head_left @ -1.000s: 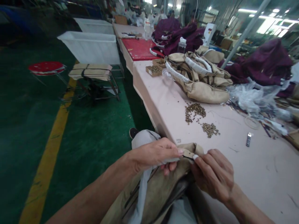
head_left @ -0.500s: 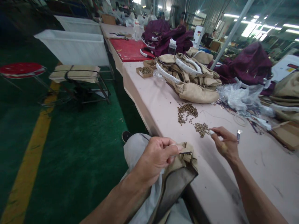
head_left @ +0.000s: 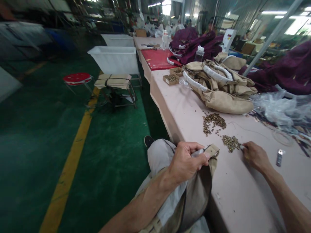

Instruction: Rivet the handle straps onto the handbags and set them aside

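Observation:
Between the thumb and fingers of my left hand (head_left: 190, 160) is the end of a tan fabric bag piece (head_left: 212, 150). Small holes or marks show on that end, and the rest hangs down over my lap. My right hand (head_left: 256, 157) is on the table at the right edge of a small pile of brass-coloured rivets (head_left: 230, 143). Its fingers are pinched together, with white wrapping at a fingertip; whatever is between them is too small to make out. A second heap of darker metal rivets (head_left: 215, 122) lies just behind.
Tan bags (head_left: 228, 102) with white-wrapped handles are stacked farther back, beside small cardboard boxes (head_left: 171, 79) of metal parts. Thread snips (head_left: 279, 157) lie right of my right hand. Clear plastic wrap (head_left: 286, 105) is at right. A red stool (head_left: 77, 78) and white bins (head_left: 114, 60) stand left.
The view has swung left, so the scene sits farther right. In my left hand the fabric end has turned and now lies flatter. My right hand stays beside the rivet pile.

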Tool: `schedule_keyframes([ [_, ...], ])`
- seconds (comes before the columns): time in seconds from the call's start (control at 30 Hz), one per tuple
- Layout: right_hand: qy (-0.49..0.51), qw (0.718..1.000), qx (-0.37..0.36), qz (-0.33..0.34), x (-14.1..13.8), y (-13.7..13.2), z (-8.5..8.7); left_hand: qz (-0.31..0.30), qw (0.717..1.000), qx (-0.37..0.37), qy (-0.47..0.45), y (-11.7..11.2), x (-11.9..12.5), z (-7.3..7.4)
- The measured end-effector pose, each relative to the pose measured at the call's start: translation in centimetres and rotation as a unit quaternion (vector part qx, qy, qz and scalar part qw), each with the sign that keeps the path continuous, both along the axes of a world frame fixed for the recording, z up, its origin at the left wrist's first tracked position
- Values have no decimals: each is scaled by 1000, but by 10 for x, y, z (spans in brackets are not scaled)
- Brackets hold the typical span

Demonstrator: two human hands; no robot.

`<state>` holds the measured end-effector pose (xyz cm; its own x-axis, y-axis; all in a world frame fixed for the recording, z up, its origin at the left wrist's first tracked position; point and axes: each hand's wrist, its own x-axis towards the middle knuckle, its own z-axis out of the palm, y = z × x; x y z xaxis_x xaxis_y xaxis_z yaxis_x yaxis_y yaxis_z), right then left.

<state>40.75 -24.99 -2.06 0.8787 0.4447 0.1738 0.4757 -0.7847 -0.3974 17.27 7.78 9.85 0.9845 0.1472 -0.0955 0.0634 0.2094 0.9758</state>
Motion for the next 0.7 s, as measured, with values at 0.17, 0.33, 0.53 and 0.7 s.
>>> schedule_keyframes([
  [0.17,-26,995,53,80,-55,38,58,1,999,35,9,-5,-8,-1],
  [0.33,-78,942,138,297,-131,99,139,20,996,83,-7,-11,-8,8],
  [0.53,-107,918,133,358,-149,126,153,54,990,119,-50,-14,-10,16],
  [0.7,-107,917,129,361,-147,124,150,46,988,142,-47,-14,-14,15],
])
